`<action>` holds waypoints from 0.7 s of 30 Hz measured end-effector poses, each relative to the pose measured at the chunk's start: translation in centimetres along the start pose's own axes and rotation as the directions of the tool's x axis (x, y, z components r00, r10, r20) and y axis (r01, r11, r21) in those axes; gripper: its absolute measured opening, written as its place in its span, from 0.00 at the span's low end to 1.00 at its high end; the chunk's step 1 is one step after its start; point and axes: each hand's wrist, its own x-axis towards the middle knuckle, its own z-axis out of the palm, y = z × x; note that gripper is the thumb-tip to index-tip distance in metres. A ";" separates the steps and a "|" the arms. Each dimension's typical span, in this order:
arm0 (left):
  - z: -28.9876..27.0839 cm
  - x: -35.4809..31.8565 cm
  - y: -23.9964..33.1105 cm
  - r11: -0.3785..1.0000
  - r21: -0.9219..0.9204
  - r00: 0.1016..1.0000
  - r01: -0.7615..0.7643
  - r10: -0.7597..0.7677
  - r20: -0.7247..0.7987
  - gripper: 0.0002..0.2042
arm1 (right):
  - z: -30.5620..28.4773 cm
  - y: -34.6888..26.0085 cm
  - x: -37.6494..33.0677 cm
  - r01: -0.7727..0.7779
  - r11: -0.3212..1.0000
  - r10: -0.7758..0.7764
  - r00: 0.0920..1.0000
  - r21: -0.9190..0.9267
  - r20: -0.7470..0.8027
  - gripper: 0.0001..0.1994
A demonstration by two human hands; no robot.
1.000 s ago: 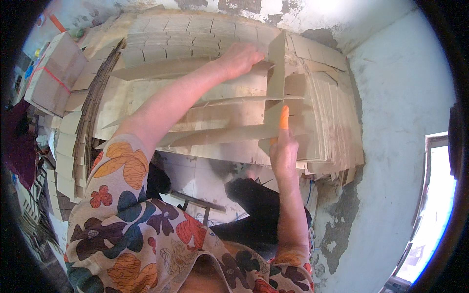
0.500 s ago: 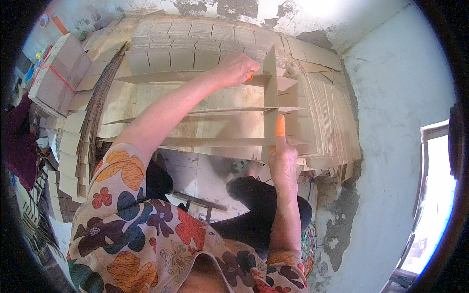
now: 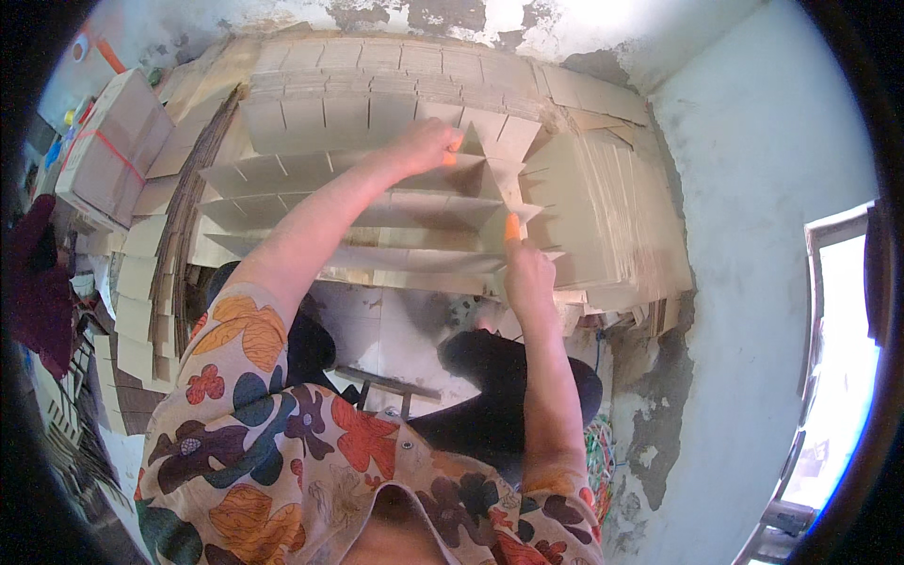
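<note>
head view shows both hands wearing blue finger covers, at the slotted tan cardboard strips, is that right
Not quite: the colour is wrong. In the head view the bright orange finger covers are plainly not blue. The left hand and right hand do both wear them, at the slotted tan cardboard strips.

The site appears to be a small, makeshift cardboard workshop, as indicated by slotted cardboard sheets (image 3: pixel 348 118) stacked at the rear, further piled sheets (image 3: pixel 650 217) at right, crossed cardboard strips (image 3: pixel 264 171) in front, a carton (image 3: pixel 134 113) bound with red strap, and flaking whitewashed walls (image 3: pixel 763 141).
</note>
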 end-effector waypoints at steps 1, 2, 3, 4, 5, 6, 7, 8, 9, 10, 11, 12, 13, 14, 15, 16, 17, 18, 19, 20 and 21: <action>-0.2 -0.5 -0.4 1.000 -0.011 0.999 -0.029 0.029 -0.027 0.11 | -0.3 0.4 0.1 -0.005 1.000 0.004 1.000 0.023 0.030 0.22; -0.3 -1.1 -0.9 0.998 -0.021 0.997 -0.057 0.055 -0.055 0.12 | -0.7 0.8 0.2 -0.009 0.999 0.006 0.998 0.047 0.060 0.20; -0.4 -1.7 -1.3 0.998 -0.039 0.990 -0.059 0.053 -0.133 0.14 | -1.1 1.5 0.3 -0.012 0.997 0.006 0.996 0.070 0.090 0.18; -1.4 -2.6 -0.4 0.996 -0.060 0.977 -0.068 0.054 -0.207 0.16 | -1.6 3.3 0.2 -0.017 0.988 0.004 0.996 0.151 0.085 0.18; -2.3 -3.6 0.3 0.994 -0.079 0.958 -0.075 0.050 -0.281 0.18 | -2.5 4.7 0.3 -0.018 0.973 0.000 0.997 0.230 0.080 0.19; -2.8 -4.6 0.6 0.992 -0.123 0.956 -0.026 -0.011 -0.292 0.19 | -3.4 5.8 0.4 -0.115 0.951 0.115 0.993 0.287 0.015 0.20; -3.5 -6.2 0.6 0.987 -0.160 0.950 0.034 -0.082 -0.302 0.20 | -4.6 5.9 0.9 -0.194 0.914 0.222 0.974 0.356 -0.040 0.22; -4.1 -7.2 1.0 0.976 -0.205 0.941 0.074 -0.137 -0.311 0.21 | -4.5 7.2 1.3 -0.239 0.952 0.269 0.951 0.189 -0.153 0.23; -4.7 -8.5 1.6 0.984 -0.174 0.937 0.047 -0.104 -0.334 0.20 | -3.7 8.8 1.7 -0.296 0.955 0.291 0.918 0.020 -0.269 0.24; -5.2 -10.2 2.2 0.990 -0.141 0.932 0.028 -0.077 -0.355 0.19 | -2.6 10.0 1.7 -0.357 0.923 0.284 0.881 -0.141 -0.378 0.26; -5.4 -11.7 2.6 0.995 -0.103 0.925 0.011 -0.050 -0.378 0.18 | -1.5 11.0 1.5 -0.369 0.911 0.295 0.895 -0.184 -0.333 0.26; -5.2 -12.9 2.7 0.997 -0.071 0.915 -0.026 -0.005 -0.403 0.17 | -0.4 11.8 1.4 -0.378 0.897 0.308 0.907 -0.228 -0.289 0.26; -5.1 -14.1 2.8 0.998 -0.035 0.903 -0.056 0.036 -0.427 0.17 | 0.1 12.1 1.4 -0.377 0.886 0.316 0.917 -0.270 -0.242 0.27; -5.0 -15.1 3.0 0.996 0.001 0.890 -0.087 0.078 -0.450 0.16 | 0.4 12.5 1.6 -0.392 0.880 0.348 0.917 -0.268 -0.196 0.24; -5.2 -15.9 3.4 0.998 0.008 0.896 -0.067 0.064 -0.440 0.15 | 0.7 12.9 1.8 -0.407 0.873 0.380 0.913 -0.267 -0.149 0.22; -5.4 -16.8 4.0 0.999 0.014 0.903 -0.045 0.046 -0.427 0.15 | 1.1 13.3 1.8 -0.422 0.866 0.411 0.906 -0.268 -0.097 0.19; -5.6 -17.2 4.3 0.999 0.017 0.908 -0.028 0.032 -0.418 0.15 | 1.4 14.3 1.7 -0.432 0.872 0.412 0.901 -0.229 -0.135 0.19; -5.4 -17.5 4.2 0.999 0.008 0.903 -0.048 0.047 -0.427 0.14 | 1.7 15.6 1.5 -0.443 0.876 0.415 0.893 -0.190 -0.173 0.18; -5.1 -18.1 3.9 0.998 0.003 0.898 -0.055 0.051 -0.437 0.14 | 1.6 15.1 1.7 -0.442 0.885 0.410 0.889 -0.147 -0.204 0.17; -4.7 -18.6 3.6 0.998 -0.002 0.893 -0.064 0.057 -0.446 0.14 | 1.4 14.6 1.7 -0.479 0.874 0.459 0.867 -0.074 -0.193 0.17; -4.5 -19.1 3.3 0.999 0.004 0.904 -0.047 0.044 -0.424 0.14 | 0.9 14.4 1.6 -0.517 0.856 0.508 0.843 -0.003 -0.178 0.16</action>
